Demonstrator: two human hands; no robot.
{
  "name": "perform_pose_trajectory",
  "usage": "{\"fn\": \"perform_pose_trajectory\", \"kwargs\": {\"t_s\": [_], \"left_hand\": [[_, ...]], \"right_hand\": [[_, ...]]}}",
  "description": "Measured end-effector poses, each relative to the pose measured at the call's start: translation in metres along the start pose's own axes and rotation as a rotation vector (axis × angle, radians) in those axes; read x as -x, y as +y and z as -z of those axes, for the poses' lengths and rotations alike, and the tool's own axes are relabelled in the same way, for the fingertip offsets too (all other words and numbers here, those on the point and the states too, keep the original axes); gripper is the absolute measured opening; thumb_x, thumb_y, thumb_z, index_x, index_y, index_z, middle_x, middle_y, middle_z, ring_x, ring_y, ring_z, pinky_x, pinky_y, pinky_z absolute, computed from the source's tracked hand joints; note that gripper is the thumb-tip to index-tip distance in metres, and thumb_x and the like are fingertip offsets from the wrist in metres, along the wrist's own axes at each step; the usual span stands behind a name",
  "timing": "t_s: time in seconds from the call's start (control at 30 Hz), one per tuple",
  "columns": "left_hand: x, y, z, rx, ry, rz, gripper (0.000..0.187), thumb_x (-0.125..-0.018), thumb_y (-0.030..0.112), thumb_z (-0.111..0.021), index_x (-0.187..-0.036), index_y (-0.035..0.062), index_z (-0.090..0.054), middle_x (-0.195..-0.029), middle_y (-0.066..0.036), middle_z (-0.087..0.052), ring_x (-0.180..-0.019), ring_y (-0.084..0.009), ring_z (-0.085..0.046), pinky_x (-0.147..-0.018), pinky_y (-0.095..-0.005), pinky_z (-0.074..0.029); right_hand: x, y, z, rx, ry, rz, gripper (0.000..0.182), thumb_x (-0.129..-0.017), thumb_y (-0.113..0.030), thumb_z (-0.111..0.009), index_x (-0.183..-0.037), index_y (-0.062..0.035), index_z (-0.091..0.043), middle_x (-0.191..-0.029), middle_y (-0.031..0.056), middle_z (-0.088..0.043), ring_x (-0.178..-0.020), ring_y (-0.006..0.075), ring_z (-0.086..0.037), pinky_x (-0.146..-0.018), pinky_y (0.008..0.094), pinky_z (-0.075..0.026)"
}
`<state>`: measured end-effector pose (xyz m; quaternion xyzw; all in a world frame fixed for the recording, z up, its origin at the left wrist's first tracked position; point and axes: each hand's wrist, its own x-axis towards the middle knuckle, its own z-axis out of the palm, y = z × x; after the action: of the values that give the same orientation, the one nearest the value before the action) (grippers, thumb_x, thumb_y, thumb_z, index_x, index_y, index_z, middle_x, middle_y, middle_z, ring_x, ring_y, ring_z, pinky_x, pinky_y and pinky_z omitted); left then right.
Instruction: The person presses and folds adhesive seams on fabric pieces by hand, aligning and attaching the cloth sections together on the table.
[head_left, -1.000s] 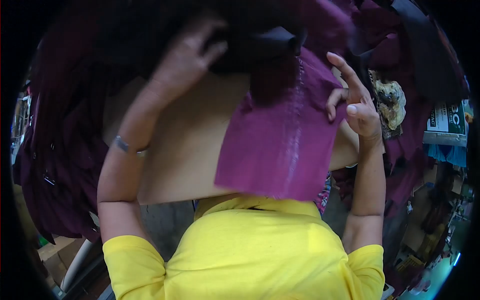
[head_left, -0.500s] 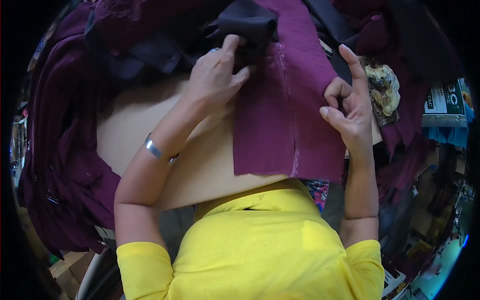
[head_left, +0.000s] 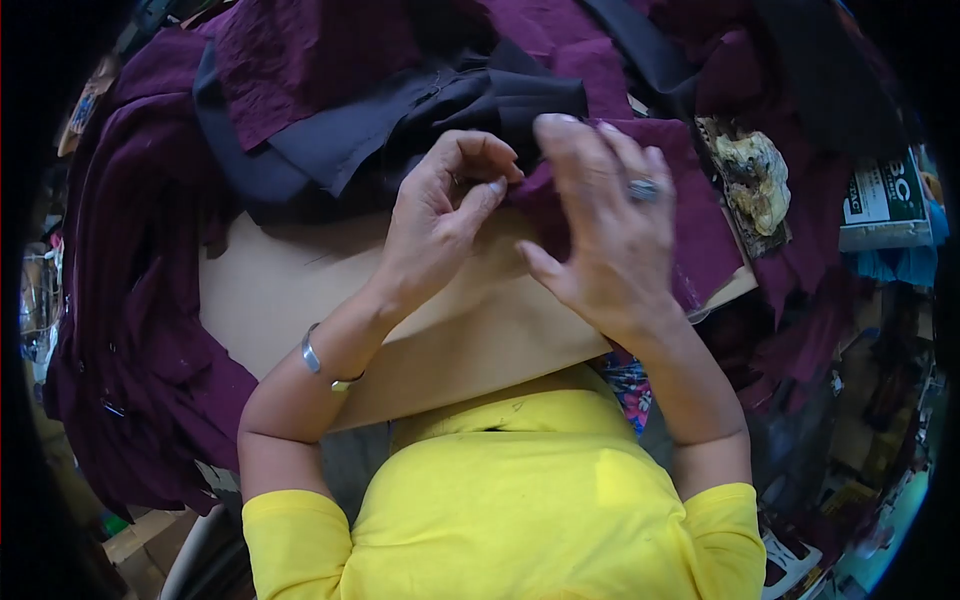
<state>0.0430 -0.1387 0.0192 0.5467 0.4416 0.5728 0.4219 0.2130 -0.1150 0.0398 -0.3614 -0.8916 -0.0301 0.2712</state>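
Note:
My left hand (head_left: 435, 215), fingers curled, pinches at the edge of a maroon cloth piece (head_left: 690, 200) above the board. The exact grip is partly hidden. My right hand (head_left: 615, 215) hovers over the same cloth, its fingers apart and slightly blurred, a ring on one finger. This hand covers the middle of the piece. Dark cloth (head_left: 380, 140) lies bunched just beyond my left hand. Under both hands is a tan board (head_left: 300, 300).
More maroon cloth (head_left: 150, 300) hangs in folds over the left side. At the right lie a yellowish, rough lump (head_left: 755, 180) on a dark strip and a green-and-white labelled container (head_left: 885, 205). The board's front edge is close to my yellow shirt (head_left: 500, 500).
The maroon piece, which lay flat down to the board's front edge, is now pulled up and away. My right hand has moved left over it and spread its fingers. My left hand has come slightly nearer.

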Motion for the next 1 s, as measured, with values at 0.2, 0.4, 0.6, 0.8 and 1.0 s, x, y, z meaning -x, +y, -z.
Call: {"fn": "perform_pose_trajectory", "kwargs": {"t_s": [0.2,0.4,0.6,0.8,1.0], "left_hand": [[-0.008,-0.010,0.006,-0.735,-0.083,-0.185,0.053,-0.070,-0.004,-0.061,-0.119,0.0079,-0.046,-0.123,-0.012,-0.044,-0.118,-0.0288,-0.042,-0.100,-0.0354,-0.034],[-0.031,-0.022,0.015,-1.159,-0.117,-0.348,0.072,-0.065,0.001,-0.066,-0.129,0.0176,-0.040,-0.129,-0.010,-0.042,-0.117,-0.0371,-0.041,-0.099,-0.0415,-0.033],[-0.053,-0.028,0.026,-1.287,-0.084,-0.350,0.059,-0.061,0.002,-0.065,-0.116,0.0170,-0.049,-0.107,-0.005,-0.054,-0.096,-0.0279,-0.055,-0.077,-0.0389,-0.044],[-0.061,-0.027,0.033,-1.215,-0.254,-0.426,0.054,-0.064,0.000,-0.060,-0.115,0.0136,-0.050,-0.098,-0.008,-0.054,-0.089,-0.0298,-0.057,-0.072,-0.0380,-0.046],[-0.075,-0.006,0.117,-1.422,-0.362,-0.468,0.054,-0.066,-0.002,-0.058,-0.117,0.0144,-0.050,-0.094,-0.010,-0.055,-0.088,-0.0321,-0.058,-0.071,-0.0392,-0.048]], "right_hand": [[-0.004,0.031,-0.047,-0.074,0.083,-0.035,0.075,-0.071,0.003,-0.055,-0.140,-0.0155,-0.031,-0.089,0.0087,-0.058,-0.066,0.0213,-0.059,-0.067,0.0326,-0.048],[-0.002,0.041,-0.023,-0.802,0.302,-0.112,0.067,-0.070,0.015,-0.046,-0.132,-0.0092,-0.041,-0.109,0.0083,-0.059,-0.068,0.0095,-0.059,-0.058,0.0210,-0.044],[0.014,0.037,-0.005,-0.526,0.332,-0.147,0.055,-0.078,-0.004,-0.053,-0.131,0.0011,-0.036,-0.108,0.0132,-0.058,-0.093,0.0197,-0.057,-0.083,0.0300,-0.042],[0.036,0.002,-0.042,0.081,0.134,-0.029,0.070,-0.078,-0.021,-0.059,-0.141,-0.0207,-0.028,-0.131,0.0215,-0.042,-0.114,0.0395,-0.047,-0.093,0.0584,-0.034],[0.003,0.049,-0.026,0.135,0.067,0.030,0.065,-0.080,-0.006,-0.050,-0.141,-0.0170,-0.030,-0.110,0.0124,-0.056,-0.100,0.0282,-0.058,-0.090,0.0517,-0.041]]}}
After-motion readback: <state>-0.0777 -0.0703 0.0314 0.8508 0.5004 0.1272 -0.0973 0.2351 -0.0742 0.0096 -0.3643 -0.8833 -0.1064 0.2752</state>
